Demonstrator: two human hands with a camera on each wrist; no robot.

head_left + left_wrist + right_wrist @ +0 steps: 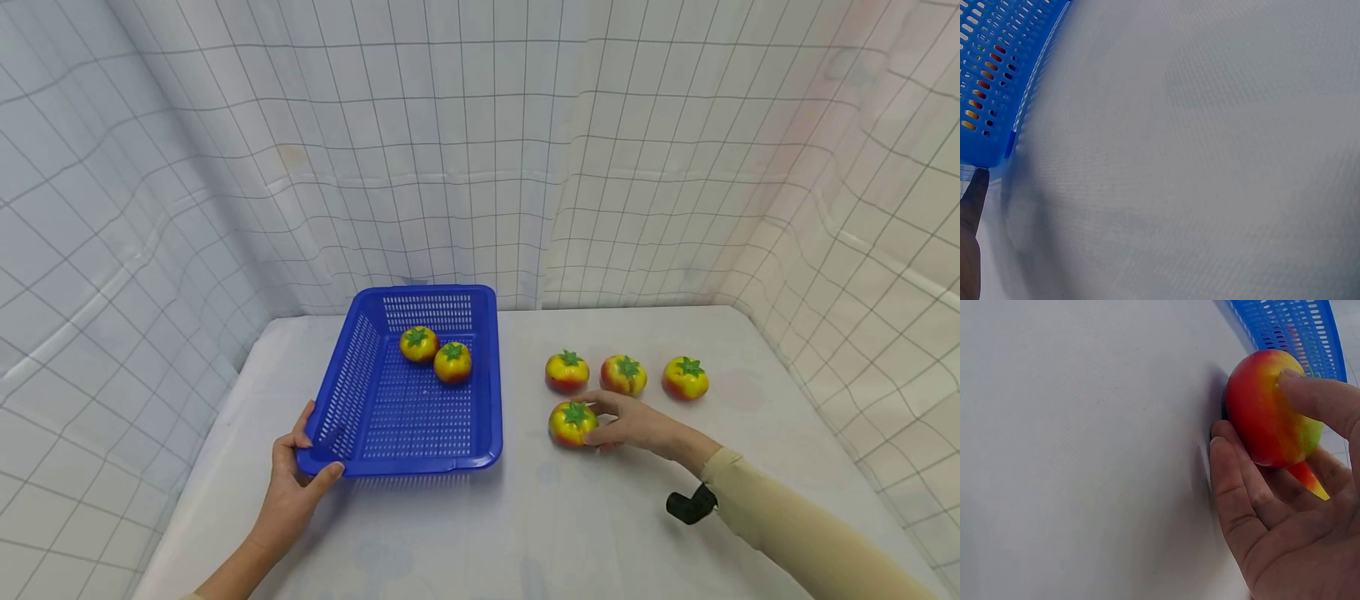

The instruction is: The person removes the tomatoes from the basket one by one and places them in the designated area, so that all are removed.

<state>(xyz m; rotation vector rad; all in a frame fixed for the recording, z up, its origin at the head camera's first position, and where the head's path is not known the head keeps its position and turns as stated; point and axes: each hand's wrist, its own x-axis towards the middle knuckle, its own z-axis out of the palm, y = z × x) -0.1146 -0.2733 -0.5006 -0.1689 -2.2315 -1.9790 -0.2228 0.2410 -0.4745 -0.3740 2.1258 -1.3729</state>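
Note:
My left hand (291, 487) grips the near left corner of a blue plastic basket (495, 400), thumb at the near rim and fingers along the left side. Two red-and-yellow toy tomatoes (453, 363) with green leafy tops lie inside, toward the back. In the left wrist view, one digit (974, 203) meets the basket's corner. To the basket's right, my right hand (633, 425) holds another toy tomato (568, 423) low over the table. The right wrist view shows the thumb (1316, 397) on the side of that tomato (1260, 412) and fingers curving under it.
Behind my right hand, three more toy tomatoes (567, 372) stand in a row on the white-covered table (480, 542). Grid-patterned white curtains (480, 167) enclose the back and both sides. A black wrist attachment (691, 505) sticks out below the right sleeve.

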